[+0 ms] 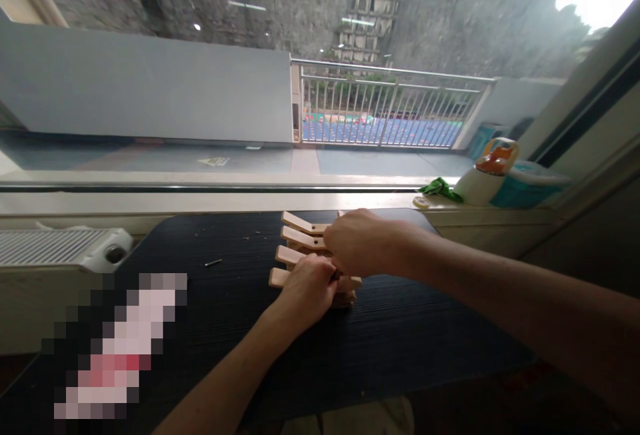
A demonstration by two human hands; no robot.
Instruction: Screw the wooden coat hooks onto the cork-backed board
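Note:
Several pale wooden slats (304,240), bent at an angle and some with a small dark hole, sit side by side on the black table (225,342). A brown, rough-looking piece (345,300) shows under the nearest slat. Over the near slats my left hand (311,283) is closed, its fingers curled round the wood. My right hand (361,242) is a fist just above and beyond it, fingertips close to my left thumb. Whatever the right hand holds is hidden inside its fingers. Both hands cover the middle and right parts of the slats.
A small thin metal piece (213,262) and some crumbs lie left of the slats. At the left stands a white radiator (60,248). The windowsill (200,202) beyond holds a green cloth (440,188), a white-and-orange bottle (483,182) and a teal container (525,185). A blurred patch covers the lower left.

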